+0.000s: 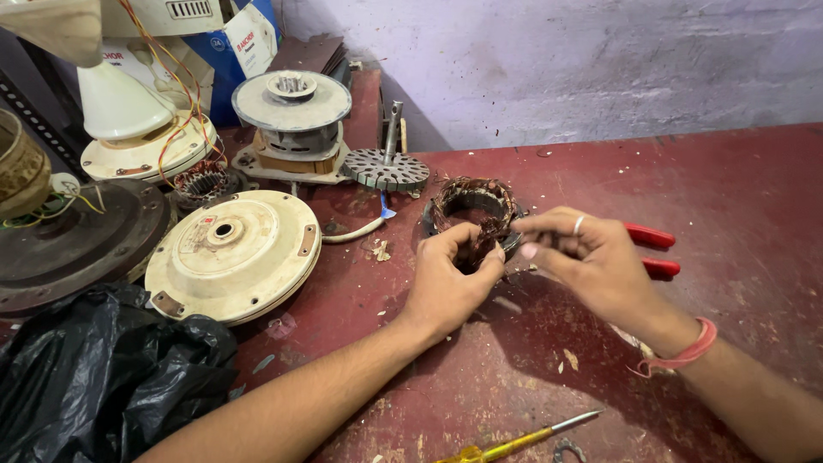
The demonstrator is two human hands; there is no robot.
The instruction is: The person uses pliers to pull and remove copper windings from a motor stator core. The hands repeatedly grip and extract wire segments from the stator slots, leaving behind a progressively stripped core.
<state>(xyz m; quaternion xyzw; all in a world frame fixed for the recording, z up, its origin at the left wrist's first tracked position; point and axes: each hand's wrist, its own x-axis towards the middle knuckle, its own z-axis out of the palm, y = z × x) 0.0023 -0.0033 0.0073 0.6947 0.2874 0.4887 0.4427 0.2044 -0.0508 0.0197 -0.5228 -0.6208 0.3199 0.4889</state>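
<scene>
Behind, blue-white box (249, 39); hands (514, 261) grip stator (471, 206).

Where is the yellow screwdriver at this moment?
The yellow screwdriver lies at the bottom edge of the head view on the red table, between the person's two forearms.

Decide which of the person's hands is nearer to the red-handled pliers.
Right. The right hand lies just beside the red-handled pliers, partly covering them; the left hand is farther off, at the wound coil ring.
</scene>
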